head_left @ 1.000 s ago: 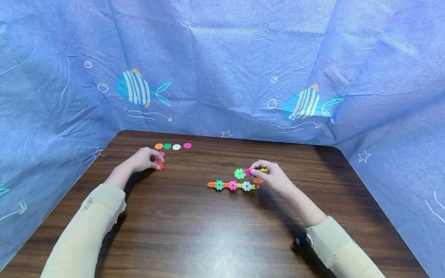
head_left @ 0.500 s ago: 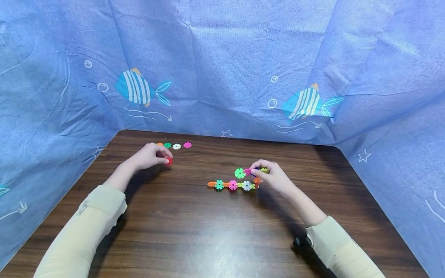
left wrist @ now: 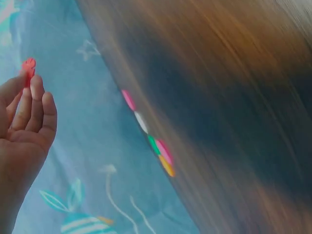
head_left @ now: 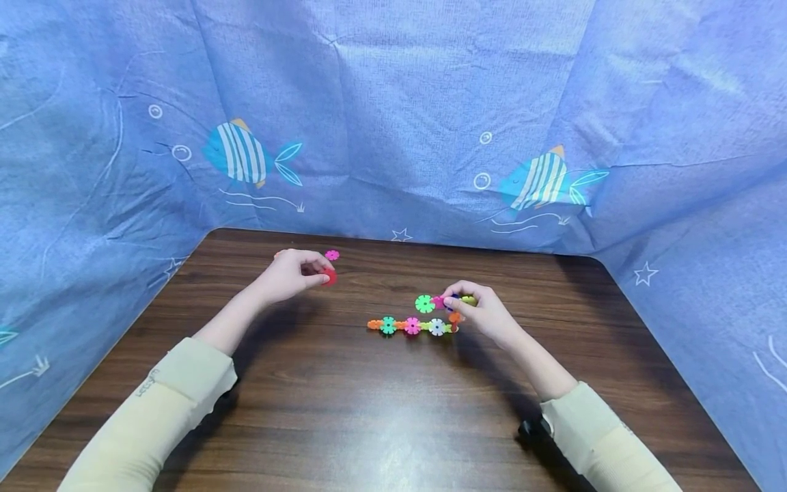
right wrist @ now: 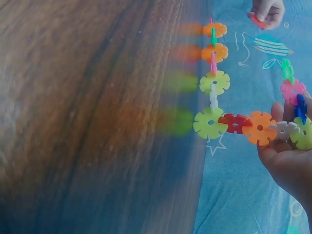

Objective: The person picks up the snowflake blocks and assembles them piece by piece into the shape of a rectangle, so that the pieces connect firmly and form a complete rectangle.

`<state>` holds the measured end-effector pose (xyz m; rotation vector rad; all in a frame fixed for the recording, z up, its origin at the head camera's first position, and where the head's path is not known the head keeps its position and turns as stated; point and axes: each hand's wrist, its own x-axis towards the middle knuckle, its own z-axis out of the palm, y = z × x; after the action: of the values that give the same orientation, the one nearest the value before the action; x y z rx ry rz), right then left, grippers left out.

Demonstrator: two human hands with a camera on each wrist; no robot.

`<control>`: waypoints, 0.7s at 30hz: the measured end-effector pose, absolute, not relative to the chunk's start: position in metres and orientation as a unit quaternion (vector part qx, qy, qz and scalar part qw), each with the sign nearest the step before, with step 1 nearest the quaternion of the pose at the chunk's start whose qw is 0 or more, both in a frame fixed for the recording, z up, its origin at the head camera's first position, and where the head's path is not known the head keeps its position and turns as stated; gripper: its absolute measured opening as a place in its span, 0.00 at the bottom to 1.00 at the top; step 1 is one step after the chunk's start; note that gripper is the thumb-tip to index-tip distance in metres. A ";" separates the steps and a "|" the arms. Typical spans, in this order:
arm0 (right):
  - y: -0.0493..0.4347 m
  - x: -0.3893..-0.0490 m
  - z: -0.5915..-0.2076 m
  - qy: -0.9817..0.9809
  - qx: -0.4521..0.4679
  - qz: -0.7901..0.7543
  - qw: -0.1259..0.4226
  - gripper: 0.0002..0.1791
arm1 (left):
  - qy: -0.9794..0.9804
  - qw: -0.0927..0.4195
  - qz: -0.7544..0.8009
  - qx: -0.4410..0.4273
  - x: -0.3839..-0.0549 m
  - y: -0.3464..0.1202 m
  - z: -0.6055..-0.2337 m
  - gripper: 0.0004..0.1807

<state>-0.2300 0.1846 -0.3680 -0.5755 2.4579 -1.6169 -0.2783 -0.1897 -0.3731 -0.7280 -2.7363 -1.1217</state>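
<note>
My left hand pinches a red snowflake disc between thumb and fingers, held over the table's far left part. The same red disc shows at the fingertips in the left wrist view. My right hand grips a chain of interlocked snowflake discs, thumb and fingers at its blue disc. The chain bends in a U: a long row of orange, green, pink, yellow and white discs, a short side with red and orange, and a return arm ending in a green disc.
Loose discs lie near the far left table edge: a pink disc, a white disc, a green disc, another pink one and an orange disc. A blue fish-print cloth hangs behind the brown wooden table.
My left hand has picked the red disc up from the table and carried it to the right, now covering most of the loose discs. My right hand and the chain have stayed in place.
</note>
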 end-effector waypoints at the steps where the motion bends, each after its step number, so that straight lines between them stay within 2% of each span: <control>1: 0.185 -0.230 -0.368 0.817 -0.191 -0.539 0.070 0.09 | -0.895 0.049 -0.377 -0.235 -0.276 -0.186 -0.372 0.05; 12: 0.184 -0.231 -0.370 0.816 -0.189 -0.544 0.059 0.08 | -0.864 0.116 -0.430 -0.235 -0.258 -0.143 -0.370 0.05; 21: 0.183 -0.230 -0.373 0.803 -0.179 -0.566 0.049 0.09 | -0.848 0.135 -0.464 -0.219 -0.253 -0.112 -0.386 0.05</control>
<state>-0.2302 0.1833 -0.3733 -0.5462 2.4478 -1.7249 -0.2526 -0.1116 -0.3860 -0.6339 -2.4559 -1.3449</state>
